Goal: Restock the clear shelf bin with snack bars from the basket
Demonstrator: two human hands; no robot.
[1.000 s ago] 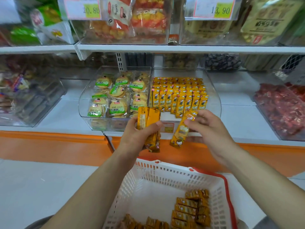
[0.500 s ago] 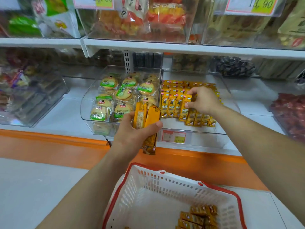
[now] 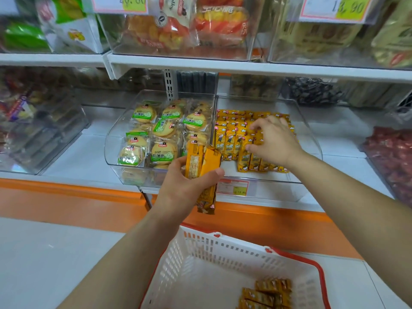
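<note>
The white shelf (image 3: 89, 152) carries the clear bin (image 3: 312, 139) at its front edge, with rows of snack bars (image 3: 229, 141) inside. The white basket (image 3: 200, 253) below holds a few more. The right hand (image 3: 276, 141) lies spread on the rows. The left hand (image 3: 182, 186) grips several bars in front of the bin.

One basket (image 3: 225, 244), two hands (image 3: 275, 141), three price tags (image 3: 334, 7)

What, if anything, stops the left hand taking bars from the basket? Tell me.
Probably can't yet: the left hand grips a bundle of bars, so it is full. The basket is open-topped and its loose bars lie uncovered.
</note>
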